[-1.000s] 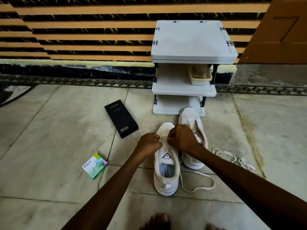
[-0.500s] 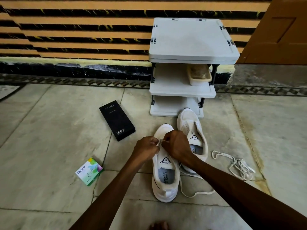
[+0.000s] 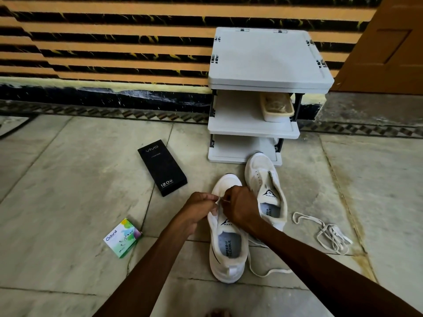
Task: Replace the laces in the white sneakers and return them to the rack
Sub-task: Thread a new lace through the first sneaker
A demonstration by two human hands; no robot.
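**Pinching a lace over the nearer sneaker**

Both hands meet above the nearer white sneaker point(image 3: 226, 255), which lies on the floor in front of the rack point(image 3: 267, 58). The left hand point(image 3: 201, 205) and right hand point(image 3: 240, 207) each have their fingers curled, pinching a thin lace point(image 3: 220, 200) between them. The second sneaker point(image 3: 265, 179) lies closer to the rack, its toe at the rack's base. A loose lace point(image 3: 327, 232) lies in front of the rack to the right, and a black box point(image 3: 162, 168) lies to the left.
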